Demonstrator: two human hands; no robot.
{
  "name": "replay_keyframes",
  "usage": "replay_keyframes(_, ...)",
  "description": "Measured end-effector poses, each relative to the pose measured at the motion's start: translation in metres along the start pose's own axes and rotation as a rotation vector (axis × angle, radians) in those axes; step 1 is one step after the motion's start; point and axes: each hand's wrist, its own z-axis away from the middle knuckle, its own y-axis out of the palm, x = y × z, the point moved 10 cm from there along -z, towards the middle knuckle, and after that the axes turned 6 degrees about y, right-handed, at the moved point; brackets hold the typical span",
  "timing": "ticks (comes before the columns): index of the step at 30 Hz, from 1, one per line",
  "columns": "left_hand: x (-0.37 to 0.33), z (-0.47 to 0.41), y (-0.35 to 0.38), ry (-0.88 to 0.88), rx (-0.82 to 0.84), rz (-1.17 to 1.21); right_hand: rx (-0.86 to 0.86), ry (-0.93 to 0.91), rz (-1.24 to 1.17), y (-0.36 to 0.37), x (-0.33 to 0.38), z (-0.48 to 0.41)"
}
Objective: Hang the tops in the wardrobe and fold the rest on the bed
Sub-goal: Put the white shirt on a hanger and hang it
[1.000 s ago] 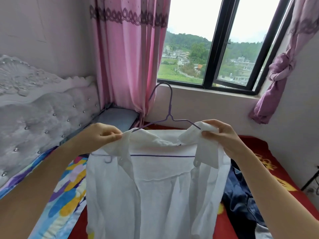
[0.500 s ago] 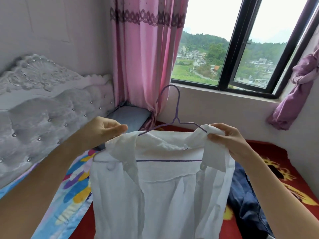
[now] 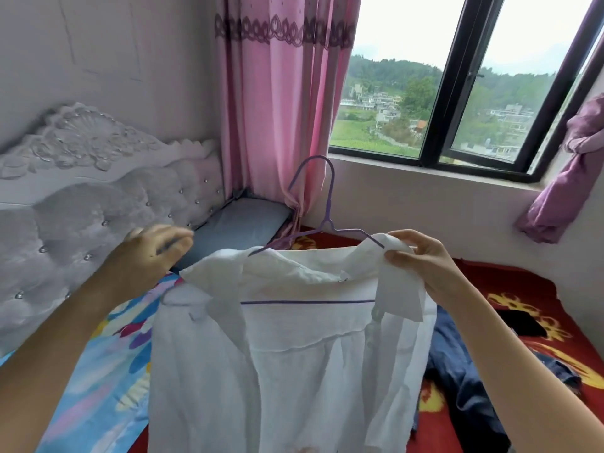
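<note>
Shoulders of the white shirt (image 3: 294,371) ran left to right on the purple hanger (image 3: 328,217), held up over the bed (image 3: 523,305) before you. Your right hand (image 3: 421,259) pinched its collar at the right end; your left hand (image 3: 153,253), fingers loose, held nothing just beside the left shoulder.

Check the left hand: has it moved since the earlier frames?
Yes. The left hand has let go of the white shirt and drawn left toward the headboard; the right hand still pinches it.

Grip released.
Left hand (image 3: 153,253) off the white shirt (image 3: 294,371), centre left of frame, fingers loosened, blurred.
</note>
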Motion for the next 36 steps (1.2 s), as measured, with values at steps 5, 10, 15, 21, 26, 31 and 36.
replay_keyframes(5,-0.061,0.012,0.036,0.237,0.302,-0.007,0.067,-0.022,-0.076,0.025,0.002,-0.006)
replay_keyframes(10,-0.046,0.037,-0.031,0.156,-0.198,0.116,0.085,0.009,0.053,0.038,-0.008,-0.025)
replay_keyframes(15,-0.054,0.087,-0.090,0.187,-0.434,-0.077,-0.015,-0.366,0.417,0.089,0.068,-0.026)
replay_keyframes(21,-0.059,0.152,-0.155,0.117,-0.625,-0.226,0.633,-0.331,0.497,0.264,0.135,0.019)
replay_keyframes(26,-0.072,0.247,-0.200,-0.108,-0.792,-0.916,0.593,-0.394,0.366,0.341,0.168,0.040)
replay_keyframes(31,-0.082,0.363,-0.233,-0.174,-0.858,-0.842,0.813,-0.406,0.277,0.419,0.193,0.108)
replay_keyframes(36,-0.103,0.433,-0.315,-0.312,-0.740,-0.851,1.017,-0.543,0.313,0.509,0.224,0.230)
